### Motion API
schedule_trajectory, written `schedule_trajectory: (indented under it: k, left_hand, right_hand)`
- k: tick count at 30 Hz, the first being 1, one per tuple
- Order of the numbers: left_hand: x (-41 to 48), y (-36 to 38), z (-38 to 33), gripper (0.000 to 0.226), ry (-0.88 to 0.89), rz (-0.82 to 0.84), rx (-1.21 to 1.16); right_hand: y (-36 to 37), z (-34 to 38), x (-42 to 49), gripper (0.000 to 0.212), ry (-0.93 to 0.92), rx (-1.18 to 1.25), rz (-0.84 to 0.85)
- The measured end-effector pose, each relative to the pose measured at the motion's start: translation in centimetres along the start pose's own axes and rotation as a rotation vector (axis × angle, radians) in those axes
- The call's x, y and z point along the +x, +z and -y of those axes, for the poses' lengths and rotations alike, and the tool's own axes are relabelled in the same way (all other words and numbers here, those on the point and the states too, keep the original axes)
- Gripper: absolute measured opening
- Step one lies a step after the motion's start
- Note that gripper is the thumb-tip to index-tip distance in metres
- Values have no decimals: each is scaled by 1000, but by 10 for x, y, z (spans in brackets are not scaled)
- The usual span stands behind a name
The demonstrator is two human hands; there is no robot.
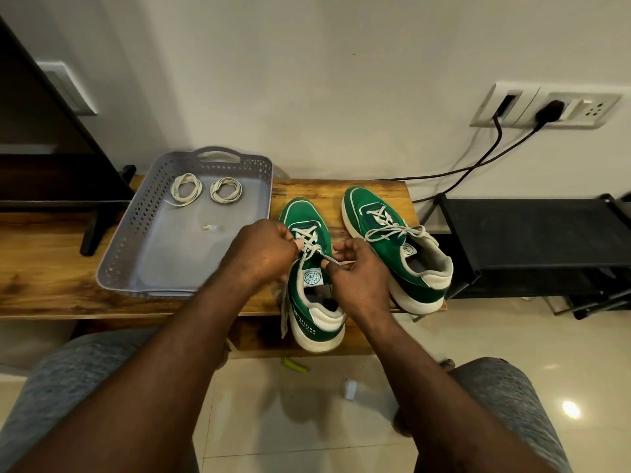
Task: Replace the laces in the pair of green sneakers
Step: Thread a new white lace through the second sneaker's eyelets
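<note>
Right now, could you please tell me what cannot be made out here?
All in the head view:
The left hand hides where it grips the lace of the nearer sneaker.
The pale scrap in the tray is too small to identify.
The tongue label print is too small to read.
The white item on the floor is blurred.

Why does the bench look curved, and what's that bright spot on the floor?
Head view: the wide-angle lens bows the wooden bench and the wall sockets toward the edges; the bright spot is glare, probably a lamp mirrored in the glossy floor tiles; the left hand, gripping the lace, looks slightly motion-blurred at its lower fingers.
</note>
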State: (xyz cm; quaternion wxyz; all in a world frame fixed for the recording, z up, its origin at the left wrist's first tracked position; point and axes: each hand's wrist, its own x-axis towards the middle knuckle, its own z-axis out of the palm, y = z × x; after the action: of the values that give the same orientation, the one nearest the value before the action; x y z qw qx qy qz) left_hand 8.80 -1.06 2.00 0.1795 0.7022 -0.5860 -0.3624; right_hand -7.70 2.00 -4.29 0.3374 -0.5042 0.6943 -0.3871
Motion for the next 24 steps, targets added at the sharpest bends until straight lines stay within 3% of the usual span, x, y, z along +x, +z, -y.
schedule_trajectory:
  k: [2,6,12,17,21,24]
  left_hand:
    - [-1,-2,-1,22,53,-87,51]
    - [-5,-13,-12,6,82,-80,-315]
    - [-5,-29,-18,9,144,1,-734]
    - [-13,-35,-23,16,385,124,-750]
    - [-21,-29,-32,24,550,250,-738]
    - [-14,-26,-30,43,542,160,-797]
  right_hand:
    - [-1,0,0,27,0,11,-11]
    - [1,0,-2,27,-13,8,-44]
    - [1,-1,-2,25,-67,-24,-41]
    - [-7,16,-1,36,-303,-108,28]
    - [-12,33,-3,5,-406,164,117]
    - [-17,36,-3,8,-291,422,80]
